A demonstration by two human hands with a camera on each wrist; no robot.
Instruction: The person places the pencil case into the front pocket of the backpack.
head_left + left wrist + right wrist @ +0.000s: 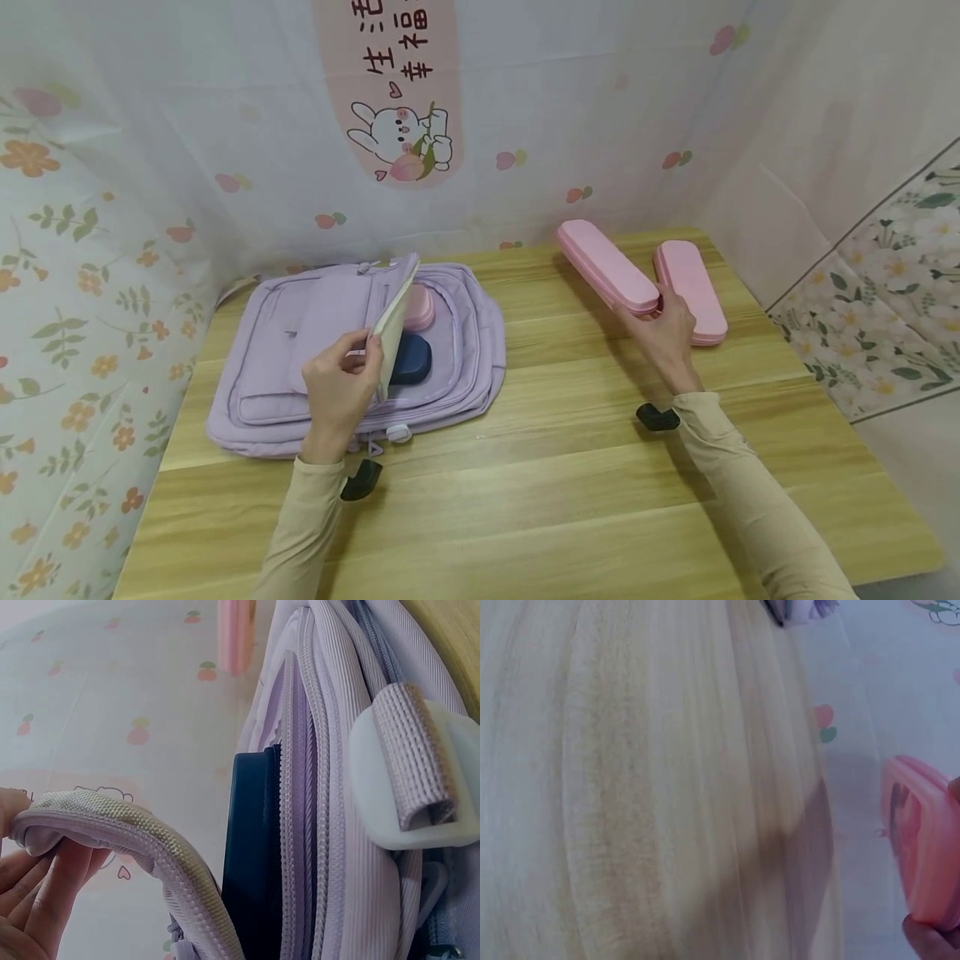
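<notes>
A lilac backpack [330, 292] lies flat on the left of the table. My left hand [341, 383] pinches the edge of its front pocket flap [388, 333] and holds it raised. Inside the opened pocket sit a dark blue case [412, 360] and a pink case [420, 307], both partly covered by the flap. In the left wrist view the blue case [251, 847] stands beside the zipper teeth. My right hand [663, 333] grips the near end of a long pink case [607, 265], tilted above the table. Beside it, a second long pink case [692, 292] lies on the table.
The wooden table [525, 467] meets a patterned curtain [525, 117] at the back. A flowered panel [892, 292] stands on the right. Black wrist mounts [658, 417] sit by both wrists. A white buckle [420, 780] hangs at the backpack's near side.
</notes>
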